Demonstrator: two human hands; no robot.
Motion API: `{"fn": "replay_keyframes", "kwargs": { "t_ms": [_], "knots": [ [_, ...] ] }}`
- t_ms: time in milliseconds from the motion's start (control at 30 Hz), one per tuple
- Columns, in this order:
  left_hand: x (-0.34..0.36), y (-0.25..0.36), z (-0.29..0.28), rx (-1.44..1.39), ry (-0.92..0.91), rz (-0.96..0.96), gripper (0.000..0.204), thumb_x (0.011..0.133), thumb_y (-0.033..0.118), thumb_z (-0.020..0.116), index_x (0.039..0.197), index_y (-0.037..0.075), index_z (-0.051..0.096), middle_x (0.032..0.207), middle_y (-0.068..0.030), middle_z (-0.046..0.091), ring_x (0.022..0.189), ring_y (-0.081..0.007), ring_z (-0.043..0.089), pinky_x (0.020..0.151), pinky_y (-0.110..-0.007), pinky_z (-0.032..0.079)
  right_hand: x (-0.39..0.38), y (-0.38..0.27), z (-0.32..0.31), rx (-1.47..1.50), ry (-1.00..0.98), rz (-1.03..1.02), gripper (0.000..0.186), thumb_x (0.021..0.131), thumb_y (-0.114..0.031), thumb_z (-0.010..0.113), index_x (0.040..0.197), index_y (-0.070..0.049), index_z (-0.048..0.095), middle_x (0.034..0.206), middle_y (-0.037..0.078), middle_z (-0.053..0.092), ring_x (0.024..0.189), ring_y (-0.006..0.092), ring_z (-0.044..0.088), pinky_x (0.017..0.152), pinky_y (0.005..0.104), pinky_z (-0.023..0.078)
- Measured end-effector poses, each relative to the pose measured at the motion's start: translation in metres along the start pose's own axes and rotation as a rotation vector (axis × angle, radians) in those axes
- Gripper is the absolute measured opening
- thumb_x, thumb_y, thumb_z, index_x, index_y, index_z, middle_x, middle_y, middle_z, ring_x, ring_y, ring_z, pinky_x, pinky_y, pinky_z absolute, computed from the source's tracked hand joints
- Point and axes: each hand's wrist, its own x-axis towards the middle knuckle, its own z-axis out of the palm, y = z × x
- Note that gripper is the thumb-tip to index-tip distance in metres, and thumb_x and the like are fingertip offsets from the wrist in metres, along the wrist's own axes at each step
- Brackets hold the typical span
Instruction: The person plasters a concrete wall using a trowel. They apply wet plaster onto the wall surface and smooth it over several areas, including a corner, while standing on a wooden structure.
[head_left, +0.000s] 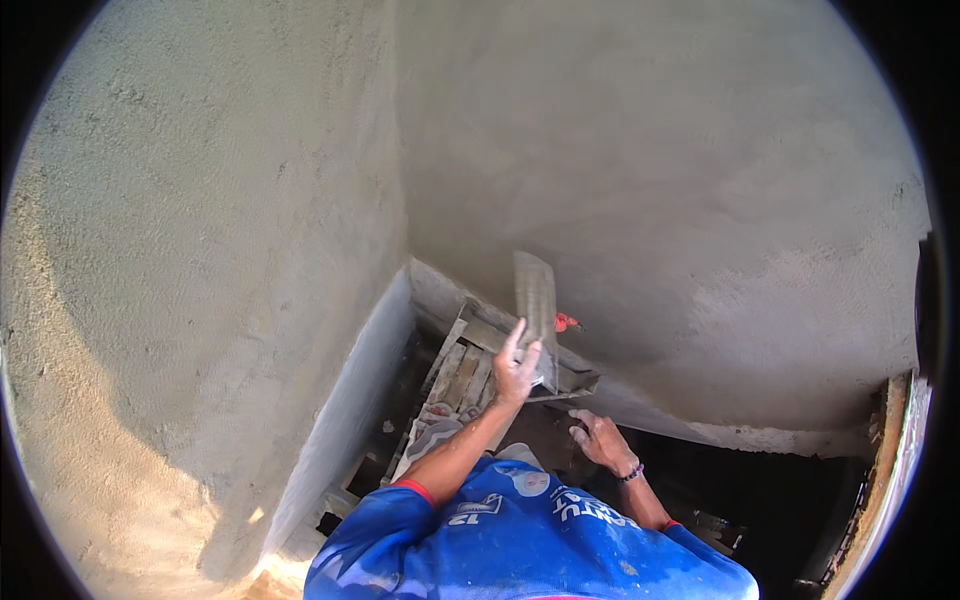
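Note:
My left hand (515, 372) is closed on a long, narrow, cement-coated plastering float (535, 295). The float stands nearly upright, its upper end near the grey plastered wall (660, 180) ahead; whether it touches the wall I cannot tell. Lower and to the right, my right hand (602, 443) is off the float, thumb and fingers apart, with nothing seen in it. Just right of the float a small red-orange object (567, 322) shows, partly hidden, its kind unclear. Beneath my left hand lies a cement-smeared wooden trough or tray (580, 382).
A second plastered wall (230, 200) rises at left and meets the front wall in a corner. Wooden planks (462, 378) lie below the trough. A pale, smooth band (350, 400) runs along the left wall's foot. A rough edge (880, 470) stands at the far right, beside a dark area.

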Motion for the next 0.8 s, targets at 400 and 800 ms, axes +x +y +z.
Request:
{"fn": "replay_keyframes", "kwargs": {
  "t_ms": [400, 800],
  "knots": [
    [0.138, -0.012, 0.008, -0.984, 0.458, -0.514, 0.022, 0.092, 0.042, 0.068, 0.097, 0.022, 0.059, 0.055, 0.0024, 0.043, 0.041, -0.0139, 0.043, 0.040, -0.035, 0.041, -0.018, 0.044, 0.028, 0.005, -0.128, 0.159, 0.038, 0.089, -0.022, 0.060, 0.122, -0.002, 0.063, 0.106, 0.028, 0.067, 0.104, 0.0434, 0.064, 0.091, 0.0457, 0.052],
    [0.100, 0.183, 0.084, -0.563, 0.348, -0.035, 0.056, 0.096, 0.012, 0.065, 0.145, -0.003, 0.041, 0.063, 0.0033, 0.048, 0.044, -0.0044, 0.036, 0.038, -0.025, 0.034, -0.030, 0.089, 0.024, 0.007, -0.016, 0.170, 0.040, 0.088, -0.016, 0.063, 0.124, 0.003, 0.061, 0.093, 0.024, 0.071, 0.088, 0.0325, 0.070, 0.080, 0.0395, 0.054]
  ]
}}
